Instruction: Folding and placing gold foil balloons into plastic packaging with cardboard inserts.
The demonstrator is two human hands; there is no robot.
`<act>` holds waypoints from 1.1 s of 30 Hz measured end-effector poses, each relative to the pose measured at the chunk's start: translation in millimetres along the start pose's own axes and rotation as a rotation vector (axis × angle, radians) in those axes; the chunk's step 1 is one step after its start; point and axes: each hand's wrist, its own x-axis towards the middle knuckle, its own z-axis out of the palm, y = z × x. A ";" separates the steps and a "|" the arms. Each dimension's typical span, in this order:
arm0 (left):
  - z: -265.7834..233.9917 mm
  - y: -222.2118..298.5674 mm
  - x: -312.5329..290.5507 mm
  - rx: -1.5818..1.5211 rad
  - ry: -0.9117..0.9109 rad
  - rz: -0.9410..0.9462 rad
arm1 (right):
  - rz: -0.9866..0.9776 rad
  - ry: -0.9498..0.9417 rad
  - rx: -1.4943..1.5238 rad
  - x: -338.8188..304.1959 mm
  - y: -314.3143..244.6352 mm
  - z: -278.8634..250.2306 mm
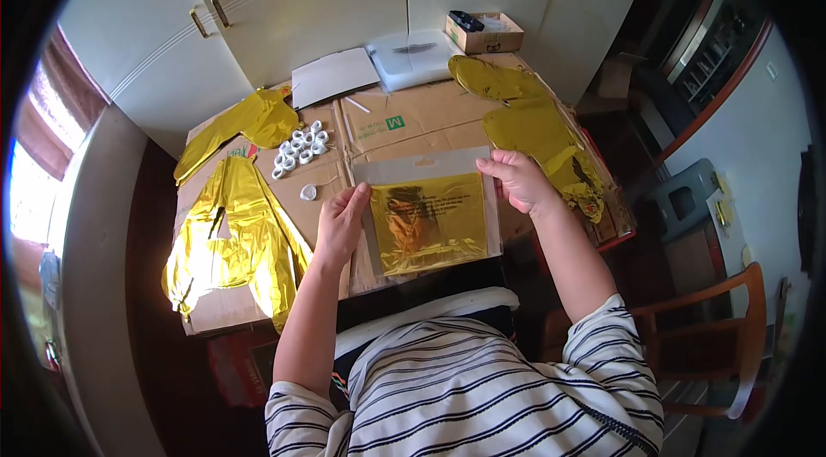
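Observation:
Between my two hands is a clear plastic bag (428, 220) with a hang hole at its top and printed text on its front; folded gold foil fills it. My left hand (342, 220) pinches its left edge near the upper corner. At the upper right corner, my right hand (519, 180) grips the other edge. A large letter-A foil balloon (232, 229), flat and gold, lies left of my left hand. Several small white rolls of ribbon or tape (301, 147) are grouped beyond that hand, with a single white roll (308, 192) nearer to me.
Cardboard (413, 126) covers the table. More flat gold foil balloons lie at the far left (237, 130) and right (538, 126). At the back are a white sheet (334, 78), a stack of clear bags (413, 65) and an open box (501, 40). A wooden chair (701, 341) stands at right.

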 end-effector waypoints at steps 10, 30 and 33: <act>21.3 14.5 -21.7 -0.126 -0.031 -0.049 | 0.031 -0.162 0.010 -27.9 -7.1 -25.4; 14.0 4.6 -117.7 -0.163 -0.155 -0.099 | -0.318 1.594 -0.726 -243.1 43.2 -353.2; 17.2 7.3 -119.9 -0.101 -0.110 -0.141 | -0.017 1.479 -1.435 -209.1 91.4 -349.3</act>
